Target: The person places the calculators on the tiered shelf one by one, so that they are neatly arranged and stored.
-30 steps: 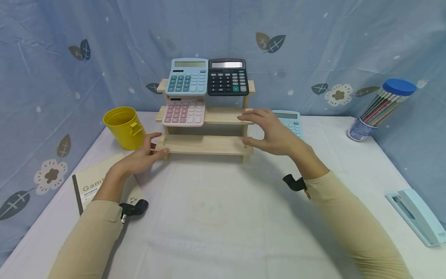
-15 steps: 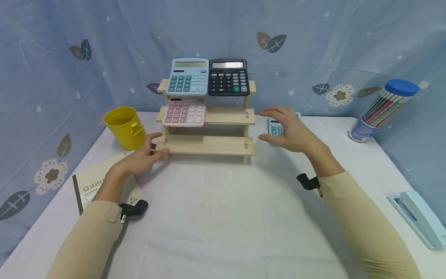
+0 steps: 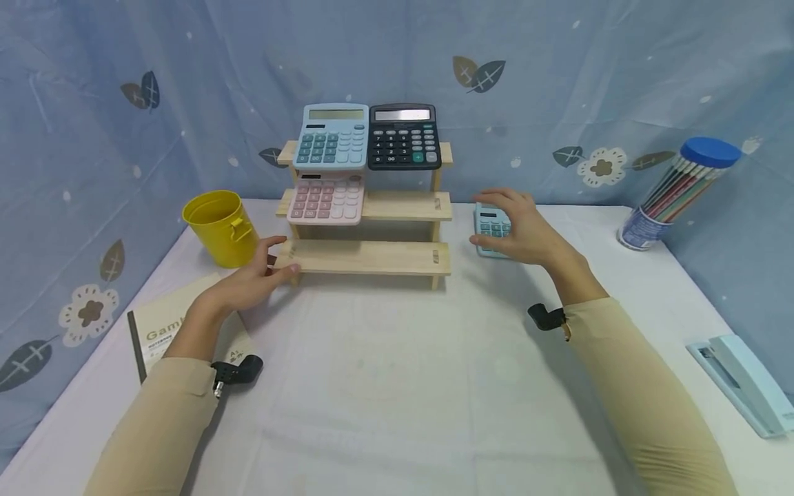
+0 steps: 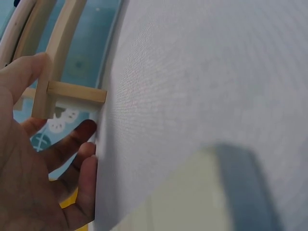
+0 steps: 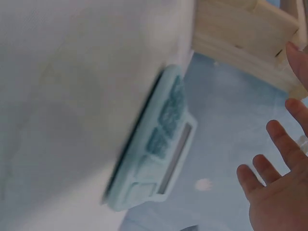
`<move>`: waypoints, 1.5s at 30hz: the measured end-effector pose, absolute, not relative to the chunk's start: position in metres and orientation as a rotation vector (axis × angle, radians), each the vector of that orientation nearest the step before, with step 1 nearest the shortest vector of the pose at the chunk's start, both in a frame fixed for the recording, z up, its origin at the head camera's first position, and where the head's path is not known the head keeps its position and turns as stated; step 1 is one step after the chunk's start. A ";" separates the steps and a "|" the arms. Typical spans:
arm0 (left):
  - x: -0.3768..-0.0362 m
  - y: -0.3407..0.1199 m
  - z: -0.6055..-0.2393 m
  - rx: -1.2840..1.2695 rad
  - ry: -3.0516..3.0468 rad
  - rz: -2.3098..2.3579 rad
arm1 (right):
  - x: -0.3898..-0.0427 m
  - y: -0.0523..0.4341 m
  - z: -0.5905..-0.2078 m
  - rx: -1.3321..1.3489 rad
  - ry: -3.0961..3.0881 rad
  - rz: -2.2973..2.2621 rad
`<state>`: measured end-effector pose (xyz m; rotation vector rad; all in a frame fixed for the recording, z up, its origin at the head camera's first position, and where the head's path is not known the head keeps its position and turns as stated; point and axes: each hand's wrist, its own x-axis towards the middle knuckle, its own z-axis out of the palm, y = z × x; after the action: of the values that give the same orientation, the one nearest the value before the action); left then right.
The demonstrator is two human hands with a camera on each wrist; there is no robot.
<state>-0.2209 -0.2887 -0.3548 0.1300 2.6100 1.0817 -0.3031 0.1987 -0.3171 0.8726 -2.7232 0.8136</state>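
We wore long beige sleeves on both arms, the cloth plain and smooth, each ending in a cuff just short of the wrist. Our left sleeve point(image 3: 163, 420) had a small black mount point(image 3: 238, 370) strapped at its cuff, stubby and angled, with a bright metal screw at its near end. Our right sleeve point(image 3: 639, 399) carried a like black piece point(image 3: 545, 317) at the wrist, curved, with a small brownish fitting beside it. Both hands were bare.
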 end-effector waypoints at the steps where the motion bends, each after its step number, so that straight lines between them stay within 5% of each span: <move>1: -0.221 -0.289 -0.355 0.132 2.610 1.084 | -0.305 0.200 -0.319 0.839 -2.749 0.821; 45: -0.220 -0.290 -0.355 0.137 2.626 1.084 | -0.337 0.205 -0.343 0.078 -3.279 0.748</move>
<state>-0.2200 -0.2899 -0.3550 0.1370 2.6257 1.0841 -0.3375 0.2050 -0.3428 0.0780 -3.2792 0.7475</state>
